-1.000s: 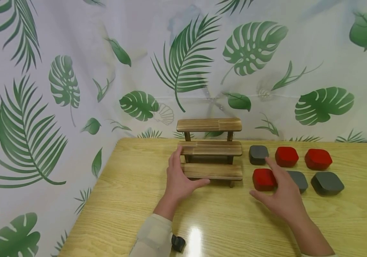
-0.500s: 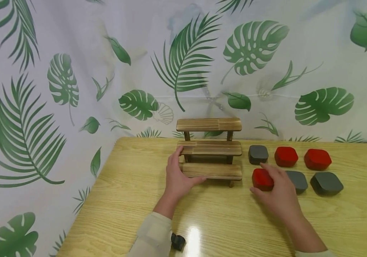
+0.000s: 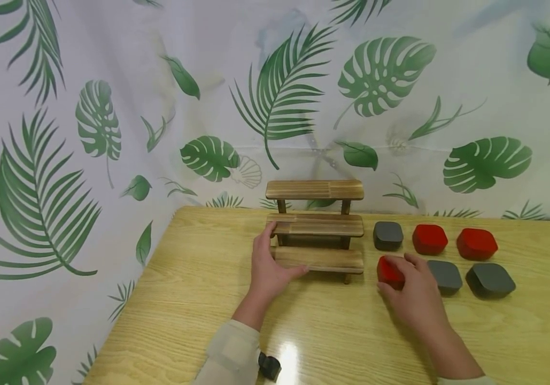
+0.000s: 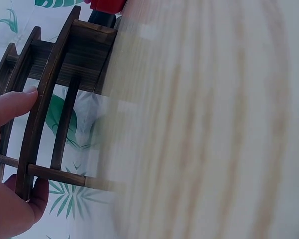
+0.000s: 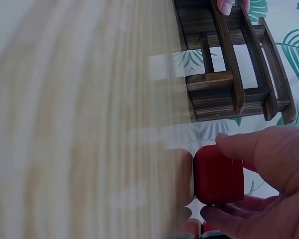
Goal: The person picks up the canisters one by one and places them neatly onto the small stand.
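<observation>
A three-tier wooden stand (image 3: 323, 259) stands on the table in the head view. My left hand (image 3: 269, 270) grips the left end of its lowest tier. In the left wrist view the thumb (image 4: 15, 105) lies on the tier's edge while fingertips curl round its end. To the right, my right hand (image 3: 416, 294) holds a red rounded-square box (image 3: 390, 271), thumb on the near side and fingers over the far side. The right wrist view shows that red box (image 5: 219, 174) between thumb and fingers, upright on the tabletop. The hand covers part of it in the head view.
Beside and behind the right hand sit a grey box (image 3: 388, 236), two more red boxes (image 3: 430, 239) and two more grey boxes (image 3: 490, 280) in two rows. A small black object (image 3: 270, 367) lies by the left sleeve. A leaf-patterned cloth (image 3: 303, 80) hangs behind the table (image 3: 183, 299).
My right hand has closed in on the front-left red box, its thumb and fingers coming together round it. My left hand keeps its grip on the stand.
</observation>
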Demonstrator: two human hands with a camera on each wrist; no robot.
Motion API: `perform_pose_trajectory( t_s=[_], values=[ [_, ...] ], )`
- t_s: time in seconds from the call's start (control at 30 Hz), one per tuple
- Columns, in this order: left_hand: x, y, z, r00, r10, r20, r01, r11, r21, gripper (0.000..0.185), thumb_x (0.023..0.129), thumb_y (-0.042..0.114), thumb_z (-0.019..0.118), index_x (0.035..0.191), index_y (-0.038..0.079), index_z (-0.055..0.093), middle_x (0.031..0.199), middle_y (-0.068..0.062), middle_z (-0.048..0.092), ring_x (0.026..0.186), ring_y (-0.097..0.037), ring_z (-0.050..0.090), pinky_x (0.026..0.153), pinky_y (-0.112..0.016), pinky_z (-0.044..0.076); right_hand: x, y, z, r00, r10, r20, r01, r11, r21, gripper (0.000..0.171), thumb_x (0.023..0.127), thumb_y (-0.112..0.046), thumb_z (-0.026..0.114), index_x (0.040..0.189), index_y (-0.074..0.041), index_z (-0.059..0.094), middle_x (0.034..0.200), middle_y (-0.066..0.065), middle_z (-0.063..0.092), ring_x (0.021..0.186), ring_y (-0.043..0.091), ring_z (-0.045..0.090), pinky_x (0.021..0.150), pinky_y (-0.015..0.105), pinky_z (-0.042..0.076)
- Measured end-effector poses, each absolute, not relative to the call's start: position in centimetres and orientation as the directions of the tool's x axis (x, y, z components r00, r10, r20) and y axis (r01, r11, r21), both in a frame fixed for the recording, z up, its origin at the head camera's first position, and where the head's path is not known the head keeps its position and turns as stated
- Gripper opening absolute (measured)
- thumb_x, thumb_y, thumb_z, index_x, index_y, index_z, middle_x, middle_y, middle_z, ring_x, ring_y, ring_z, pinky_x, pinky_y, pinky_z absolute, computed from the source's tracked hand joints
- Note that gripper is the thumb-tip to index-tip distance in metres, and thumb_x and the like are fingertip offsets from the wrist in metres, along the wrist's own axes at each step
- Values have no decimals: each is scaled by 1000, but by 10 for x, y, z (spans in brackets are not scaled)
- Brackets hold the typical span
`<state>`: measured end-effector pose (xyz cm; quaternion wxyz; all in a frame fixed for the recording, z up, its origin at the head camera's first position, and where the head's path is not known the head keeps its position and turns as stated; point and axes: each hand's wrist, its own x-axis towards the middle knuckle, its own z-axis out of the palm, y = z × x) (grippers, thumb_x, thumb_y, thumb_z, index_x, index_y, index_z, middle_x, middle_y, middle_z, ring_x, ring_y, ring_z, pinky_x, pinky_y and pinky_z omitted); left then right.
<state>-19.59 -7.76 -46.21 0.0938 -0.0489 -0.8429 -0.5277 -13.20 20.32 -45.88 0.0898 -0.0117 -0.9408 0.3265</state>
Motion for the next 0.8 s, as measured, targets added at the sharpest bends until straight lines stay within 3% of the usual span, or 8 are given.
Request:
perform_pose_trajectory(
  t_s=[0.8],
  values=[
    [-193,-75,-458,-978,-32,205,170,450,877,115,63,14,98,156,23,31,149,-6,41,135,-27,39,107,-45,36,-132,201,-459,-981,102,168,-25,784,-620,49,84,-13,80,130,-3,63,131,33,46,114,56,45,89,66,41]
  ],
)
